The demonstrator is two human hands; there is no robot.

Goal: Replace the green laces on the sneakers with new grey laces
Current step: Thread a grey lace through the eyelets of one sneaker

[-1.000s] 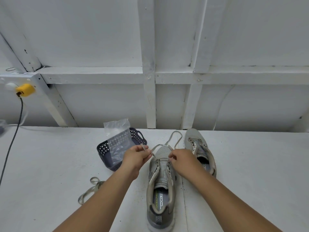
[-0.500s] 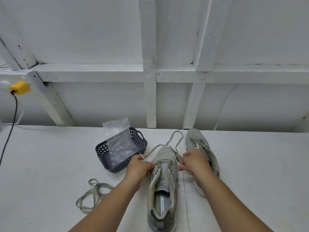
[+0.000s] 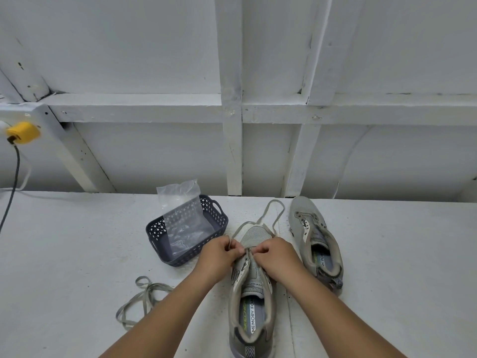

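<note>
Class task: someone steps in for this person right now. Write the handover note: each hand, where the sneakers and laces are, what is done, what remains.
Left hand: pinching one end of the lace at the near sneaker.
Right hand: pinching at the eyelets on the other side.
The lace loops past the toe; only the lowest eyelets look threaded.
Second sneaker: to the right, unlaced.
A loose lace lies on the table, left.
Basket holds a clear bag.
Left: lace up both sneakers.
</note>
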